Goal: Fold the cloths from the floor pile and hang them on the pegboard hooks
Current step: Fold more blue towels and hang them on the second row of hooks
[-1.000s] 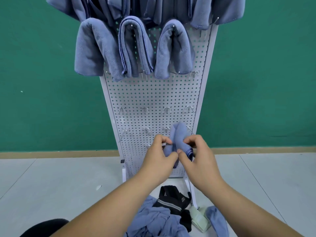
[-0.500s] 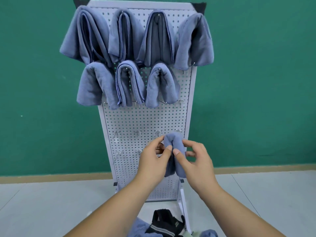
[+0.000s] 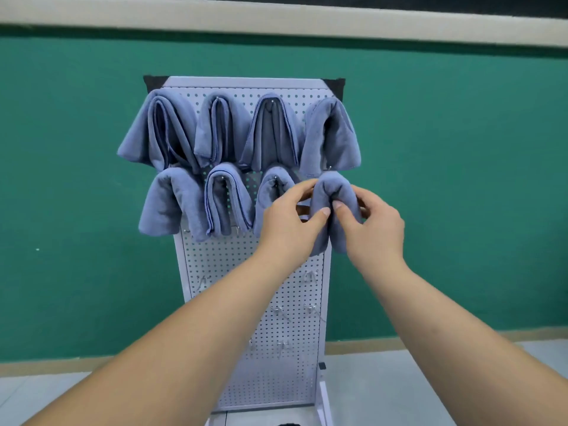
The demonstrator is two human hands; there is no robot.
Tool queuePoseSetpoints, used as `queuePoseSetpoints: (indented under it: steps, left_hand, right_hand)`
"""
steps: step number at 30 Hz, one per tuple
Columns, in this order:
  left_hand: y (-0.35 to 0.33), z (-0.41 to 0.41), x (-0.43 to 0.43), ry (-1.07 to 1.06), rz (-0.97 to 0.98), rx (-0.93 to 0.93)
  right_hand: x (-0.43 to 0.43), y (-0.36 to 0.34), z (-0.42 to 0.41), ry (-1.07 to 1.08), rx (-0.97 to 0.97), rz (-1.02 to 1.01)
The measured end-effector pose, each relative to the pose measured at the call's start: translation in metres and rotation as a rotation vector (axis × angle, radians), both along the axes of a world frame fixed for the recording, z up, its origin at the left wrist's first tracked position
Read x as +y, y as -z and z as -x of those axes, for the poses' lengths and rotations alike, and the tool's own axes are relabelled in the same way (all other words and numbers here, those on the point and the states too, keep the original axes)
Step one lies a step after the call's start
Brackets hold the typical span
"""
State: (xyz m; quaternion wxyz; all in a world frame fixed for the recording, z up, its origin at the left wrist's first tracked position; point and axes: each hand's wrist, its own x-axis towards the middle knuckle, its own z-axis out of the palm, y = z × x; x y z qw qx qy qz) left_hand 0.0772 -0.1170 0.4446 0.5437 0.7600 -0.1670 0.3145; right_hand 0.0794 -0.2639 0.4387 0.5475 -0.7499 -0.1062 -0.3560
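Green wall (image 3: pixel 461 179), pale band (image 3: pixel 276 16) along its top, tan skirting (image 3: pixel 61 365), grey floor (image 3: pixel 384 395)

Upper pegboard (image 3: pixel 212 262) crowded with overlapping hung cloths (image 3: pixel 221 133); lower part open, only bare hooks (image 3: pixel 310 309) jutting out.

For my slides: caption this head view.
Left hand and right hand hold a folded blue cloth at the pegboard, beside seven hung cloths.

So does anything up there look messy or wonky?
A little. The top-left cloth splays open, its layers loose, and sticks out past the left edge of the pegboard. Nothing looks torn or fallen.
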Motion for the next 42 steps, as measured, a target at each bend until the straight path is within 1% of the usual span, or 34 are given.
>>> queuePoseSetpoints:
  steps: [5,8,12,18,24,28,31,33,36,42]
  left_hand:
    - [-0.042,-0.012,0.001,-0.173,-0.089,-0.062]
    - [-0.057,-0.021,0.002,-0.207,-0.111,-0.083]
    - [-0.07,-0.03,0.0,-0.234,-0.163,-0.09]
    - [-0.08,-0.049,-0.008,-0.316,-0.27,-0.04]
    - [-0.053,-0.071,-0.017,-0.406,-0.412,0.011]
    - [-0.048,-0.079,-0.021,-0.466,-0.403,-0.017]
    - [-0.05,-0.081,-0.025,-0.484,-0.31,-0.034]
    - [-0.048,-0.083,-0.028,-0.505,-0.274,-0.016]
    - [-0.039,-0.09,-0.028,-0.545,-0.284,0.022]
    - [-0.012,-0.092,-0.018,-0.47,-0.161,0.007]
  right_hand:
    - [-0.004,-0.043,-0.015,0.072,-0.073,0.102]
    - [-0.006,-0.061,-0.026,0.129,-0.099,0.19]
    - [-0.011,-0.075,-0.047,0.209,-0.102,0.247]
    - [-0.016,-0.08,-0.068,0.265,0.002,0.33]
    - [-0.012,-0.06,-0.083,0.278,0.14,0.465]
    - [-0.005,-0.055,-0.092,0.29,0.144,0.476]
    - [0.004,-0.058,-0.099,0.319,0.125,0.461]
    - [0.009,-0.057,-0.104,0.347,0.129,0.475]
    - [0.012,-0.048,-0.109,0.363,0.167,0.493]
    - [0.006,-0.021,-0.103,0.347,0.12,0.529]
